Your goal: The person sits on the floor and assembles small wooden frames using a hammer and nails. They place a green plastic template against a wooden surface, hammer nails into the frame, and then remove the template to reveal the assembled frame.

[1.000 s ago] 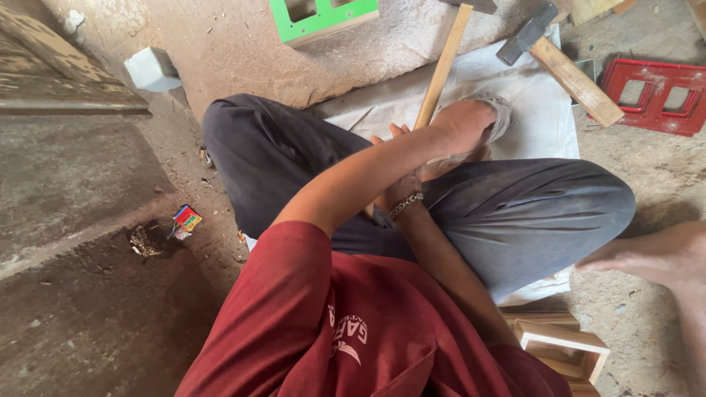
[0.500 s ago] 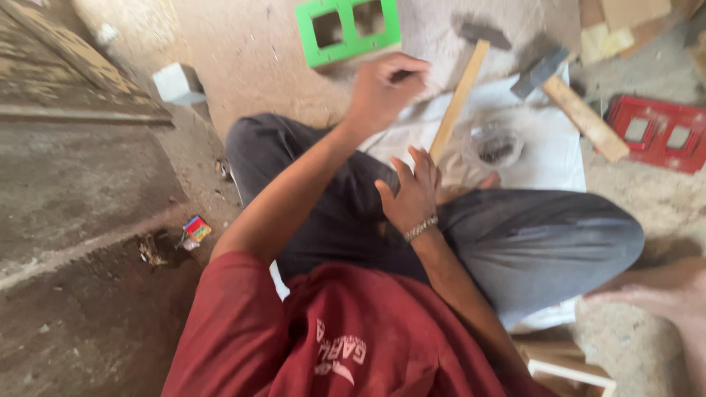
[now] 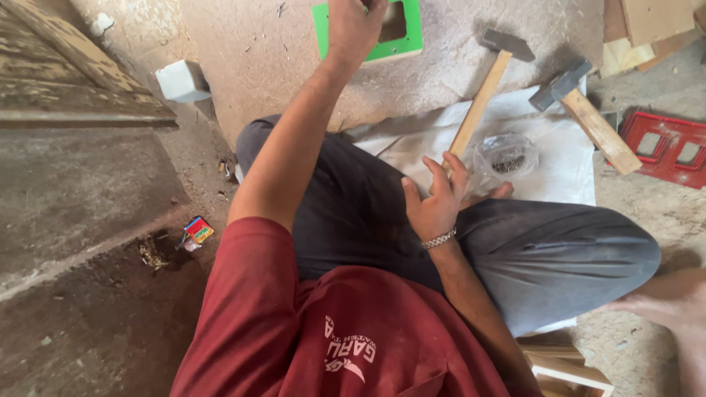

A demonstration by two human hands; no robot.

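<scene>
Beyond the white sheet (image 3: 559, 169), left hand (image 3: 354, 29) grips green frame (image 3: 403, 40). Right hand (image 3: 437, 198), fingers spread open, touches nearer hammer (image 3: 485, 92) handle beside sheet.

A small clear plastic bag (image 3: 504, 156) with dark bits inside (too small to tell apart) lies crumpled on the white cloth (image 3: 559, 173), just beside the nearer hammer's wooden handle. A little flat packet (image 3: 198, 230) in red, yellow and blue lies on the dirt floor at the left. A plain white box (image 3: 183, 80) sits farther up.
</scene>
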